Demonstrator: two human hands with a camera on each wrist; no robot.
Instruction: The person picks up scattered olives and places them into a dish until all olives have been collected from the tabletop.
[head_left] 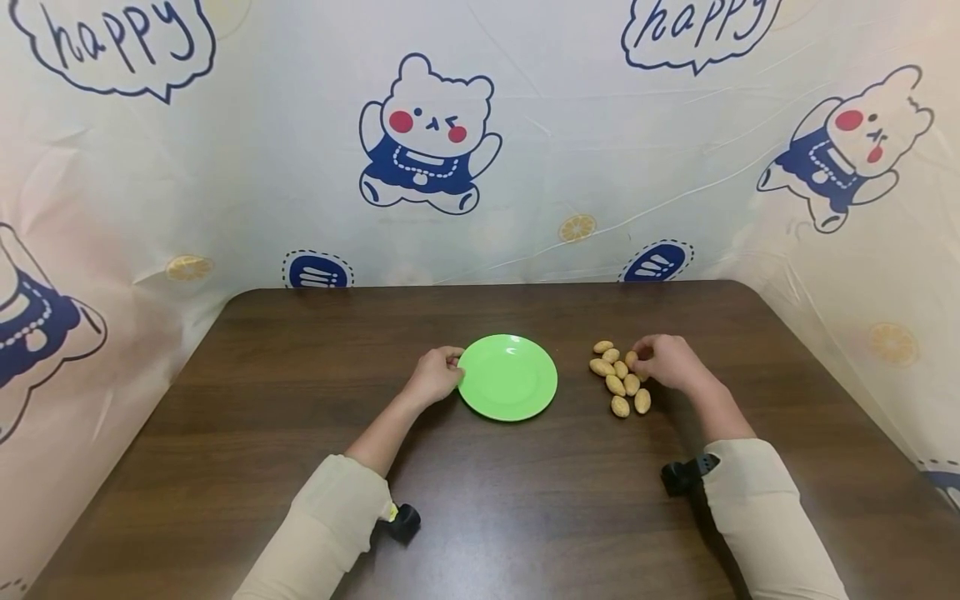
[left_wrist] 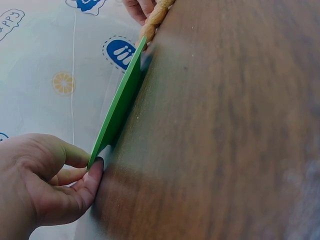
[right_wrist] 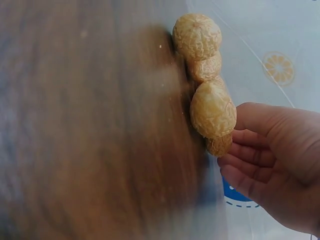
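Observation:
A round bright green plate (head_left: 508, 377) lies on the brown table. My left hand (head_left: 437, 377) pinches its left rim between thumb and fingers, and the left wrist view shows the plate (left_wrist: 117, 102) edge-on in that grip. To the plate's right is a loose cluster of tan, wrinkled, oval nut-like pieces (head_left: 616, 385). My right hand (head_left: 670, 362) is at the cluster's right side, its fingertips around one nut-like piece (head_left: 631, 358). In the right wrist view, nearer pieces (right_wrist: 213, 110) partly cover the right hand's fingertips and the piece there.
The dark wooden table (head_left: 517, 500) extends in front of the plate and to both sides. Behind it hangs a pale curtain-like sheet (head_left: 555, 150) printed with bears and lemon slices. Black wrist cameras sit at the left sleeve (head_left: 322, 525) and the right sleeve (head_left: 765, 508).

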